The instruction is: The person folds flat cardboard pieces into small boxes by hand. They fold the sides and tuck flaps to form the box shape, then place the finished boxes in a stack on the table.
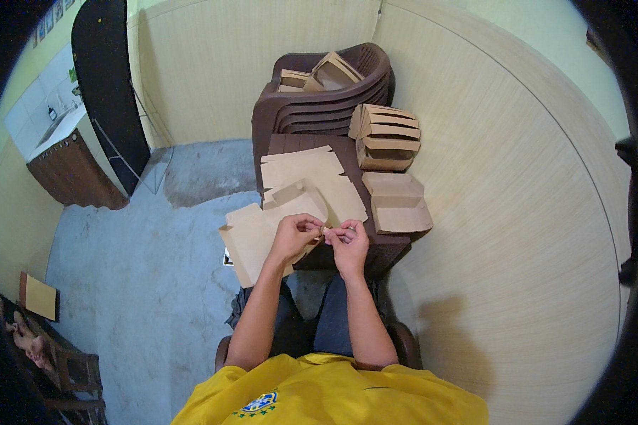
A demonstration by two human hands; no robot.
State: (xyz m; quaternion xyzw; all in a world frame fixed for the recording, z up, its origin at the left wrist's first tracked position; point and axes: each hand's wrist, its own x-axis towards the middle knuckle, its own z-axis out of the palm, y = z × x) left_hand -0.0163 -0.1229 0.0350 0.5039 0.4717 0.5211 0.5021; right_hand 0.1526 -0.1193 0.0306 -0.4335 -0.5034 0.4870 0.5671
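Note:
A partly folded brown cardboard box lies over my lap and the near edge of the brown plastic table. One of its walls stands up at the far side. At its right corner my left hand is closed, thumb and fingertips pinching a small cardboard flap. My right hand meets it there, fingers also pinched at the same flap, its fingertips nearly touching the left ones. Exactly how the flap sits between the fingers is too small to tell. Beyond the box, flat cardboard blanks with notched edges lie on the table.
An open folded box sits at the table's right, with a stack of nested boxes behind it. Stacked brown chairs stand at the back, holding more boxes. A wood-panel wall bounds the right. At the lower left, someone's limb shows.

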